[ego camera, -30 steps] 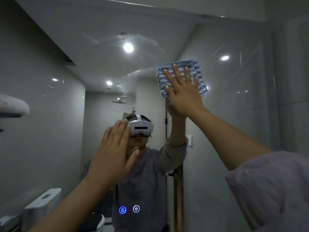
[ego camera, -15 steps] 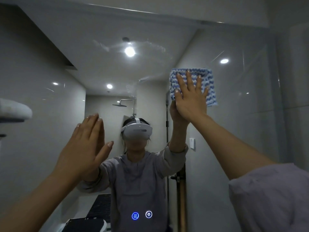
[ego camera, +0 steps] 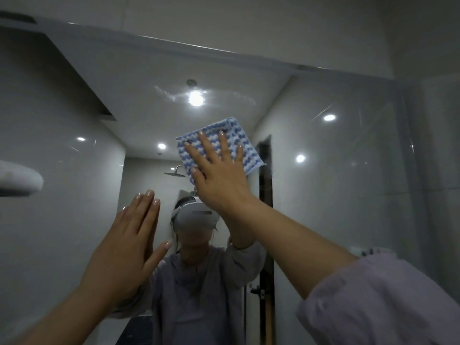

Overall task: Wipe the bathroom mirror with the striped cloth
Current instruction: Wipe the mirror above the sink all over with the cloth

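Right grip: fingers spread flat, pressing striped cloth onto mirror. Cloth sits under fingertips, corner poking out right of grip. Left grip: flat, fingers together, empty, lower left. Wiping judged mid-way: streaks show above right grip, glass below likely undone.

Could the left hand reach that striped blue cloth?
Probably yes: only bare mirror lies between the open left hand and the striped blue cloth, though the right hand covers much of it.
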Demonstrator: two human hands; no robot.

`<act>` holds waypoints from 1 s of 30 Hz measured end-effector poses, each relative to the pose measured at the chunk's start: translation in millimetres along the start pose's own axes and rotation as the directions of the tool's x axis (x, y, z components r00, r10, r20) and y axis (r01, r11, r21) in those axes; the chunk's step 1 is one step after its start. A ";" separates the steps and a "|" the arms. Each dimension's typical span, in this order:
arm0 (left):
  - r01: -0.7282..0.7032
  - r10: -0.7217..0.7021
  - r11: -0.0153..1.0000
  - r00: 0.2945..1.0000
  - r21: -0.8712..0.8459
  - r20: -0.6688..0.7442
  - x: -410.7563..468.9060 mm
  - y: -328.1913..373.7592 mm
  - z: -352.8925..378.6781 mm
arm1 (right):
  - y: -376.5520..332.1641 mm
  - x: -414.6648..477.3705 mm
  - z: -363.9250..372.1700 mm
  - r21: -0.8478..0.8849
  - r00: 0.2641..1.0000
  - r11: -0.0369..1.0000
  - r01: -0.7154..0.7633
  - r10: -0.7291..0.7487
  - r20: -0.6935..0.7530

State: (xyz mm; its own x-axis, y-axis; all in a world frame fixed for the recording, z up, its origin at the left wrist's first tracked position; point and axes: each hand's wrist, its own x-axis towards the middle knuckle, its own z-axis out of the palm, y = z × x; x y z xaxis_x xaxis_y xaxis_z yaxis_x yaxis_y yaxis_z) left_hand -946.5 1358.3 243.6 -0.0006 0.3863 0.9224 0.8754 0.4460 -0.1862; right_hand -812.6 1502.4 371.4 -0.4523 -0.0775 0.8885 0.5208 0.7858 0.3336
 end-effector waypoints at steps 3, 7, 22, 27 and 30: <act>-0.007 0.007 1.000 1.000 -0.002 -0.010 -0.5 -0.7 1.9 | 21.0 10.2 -8.6 -0.024 0.996 0.996 0.087 -0.086 0.026; -0.016 0.017 1.000 0.999 0.009 -0.031 -0.5 -1.8 3.2 | 75.6 21.5 -27.8 0.003 0.997 0.997 -0.076 0.076 -0.022; -0.019 0.020 0.998 1.000 0.056 -0.017 -0.3 -2.3 3.7 | 81.5 54.3 -29.3 0.094 0.838 0.843 -0.530 0.538 -0.093; -0.022 0.024 0.997 0.999 0.067 -0.021 -0.8 -1.8 2.4 | 24.6 99.9 -36.0 0.082 0.918 0.918 -0.387 0.392 -0.055; -0.014 0.016 0.998 1.000 0.061 -0.020 -0.8 -1.7 2.2 | -19.7 112.4 -31.3 0.057 0.978 0.978 -0.199 0.202 -0.045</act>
State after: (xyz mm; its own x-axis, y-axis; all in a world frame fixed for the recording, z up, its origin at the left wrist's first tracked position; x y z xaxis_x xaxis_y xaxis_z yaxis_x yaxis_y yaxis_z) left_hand -949.0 1359.0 242.4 0.0225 0.3773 0.9258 0.8441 0.4891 -0.2198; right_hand -851.0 1459.0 474.6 -0.3049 0.0554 0.9508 0.5585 0.8190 0.1314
